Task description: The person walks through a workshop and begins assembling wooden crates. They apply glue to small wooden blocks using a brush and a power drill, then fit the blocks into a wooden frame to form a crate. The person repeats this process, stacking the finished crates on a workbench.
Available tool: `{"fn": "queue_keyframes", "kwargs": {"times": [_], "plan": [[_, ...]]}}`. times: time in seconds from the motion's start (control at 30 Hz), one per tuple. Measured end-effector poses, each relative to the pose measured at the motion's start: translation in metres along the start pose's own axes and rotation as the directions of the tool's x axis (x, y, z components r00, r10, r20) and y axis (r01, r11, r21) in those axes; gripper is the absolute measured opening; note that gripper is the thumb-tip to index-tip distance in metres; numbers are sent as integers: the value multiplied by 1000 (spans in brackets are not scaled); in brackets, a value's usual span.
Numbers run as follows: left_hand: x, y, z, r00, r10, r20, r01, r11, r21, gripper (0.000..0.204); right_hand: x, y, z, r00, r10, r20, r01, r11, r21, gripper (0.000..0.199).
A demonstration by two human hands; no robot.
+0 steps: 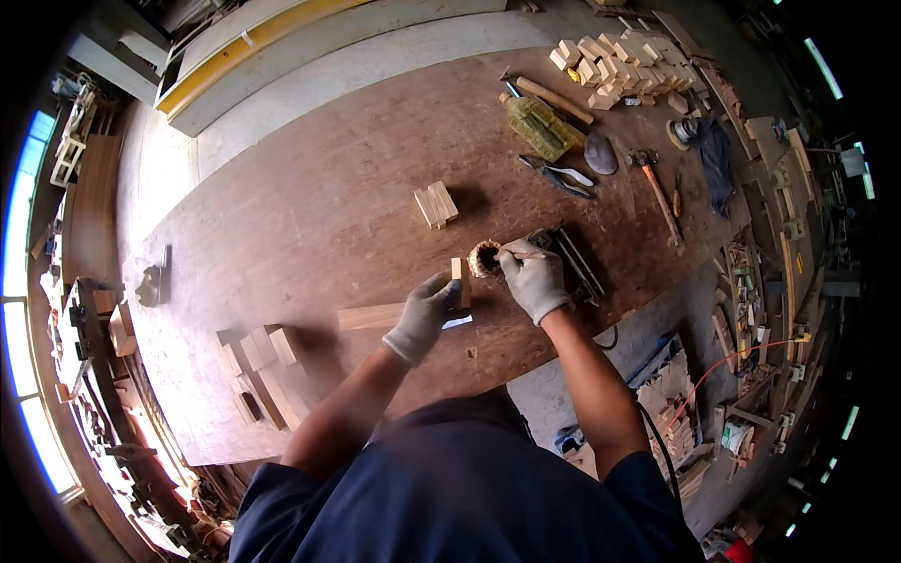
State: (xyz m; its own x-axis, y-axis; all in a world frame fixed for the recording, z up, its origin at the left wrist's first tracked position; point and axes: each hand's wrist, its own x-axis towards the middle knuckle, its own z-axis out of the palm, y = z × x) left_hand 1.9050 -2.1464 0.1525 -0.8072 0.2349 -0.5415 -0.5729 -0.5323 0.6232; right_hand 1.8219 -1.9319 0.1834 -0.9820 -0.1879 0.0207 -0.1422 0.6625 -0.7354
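Note:
My left hand (424, 314), in a pale work glove, grips a small light wood block (457, 269) upright over the table. My right hand (535, 278), also gloved, is at the rim of a small round pot (475, 263) with a crusted, yellowish edge and a dark inside. Its fingers are pinched together over the opening; what they hold, if anything, is hidden. A flat wood strip (368, 317) lies beside the left hand. Just right of my right hand rests a dark tool with a long metal frame (584, 267), partly covered by that hand.
Joined wood pieces (435, 204) lie beyond my hands; more wood pieces (272, 349) are at left, near a hand plane (152, 284). Farther right are a yellowish bottle (540, 127), pliers (560, 176), a hammer (660, 192) and stacked blocks (624, 68).

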Motion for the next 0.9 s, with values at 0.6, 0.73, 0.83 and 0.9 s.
{"fn": "queue_keyframes", "kwargs": {"times": [0.6, 0.73, 0.83, 0.9], "plan": [[37, -8, 19, 995, 90, -39, -78, 964, 253, 40, 8, -29, -21, 967, -254, -21, 252, 966, -61, 21], [40, -12, 14, 998, 64, -17, -60, 982, 177, 40, 14, -74, -33, 972, -183, 145, 221, 919, -326, 20], [41, -14, 15, 995, 95, -42, -87, 983, 159, 41, 20, -87, -34, 967, -83, 241, 173, 908, -383, 19], [38, -8, 21, 995, 81, -53, -70, 980, 186, 41, 15, -66, -29, 975, -169, 144, 204, 937, -285, 18]]}}
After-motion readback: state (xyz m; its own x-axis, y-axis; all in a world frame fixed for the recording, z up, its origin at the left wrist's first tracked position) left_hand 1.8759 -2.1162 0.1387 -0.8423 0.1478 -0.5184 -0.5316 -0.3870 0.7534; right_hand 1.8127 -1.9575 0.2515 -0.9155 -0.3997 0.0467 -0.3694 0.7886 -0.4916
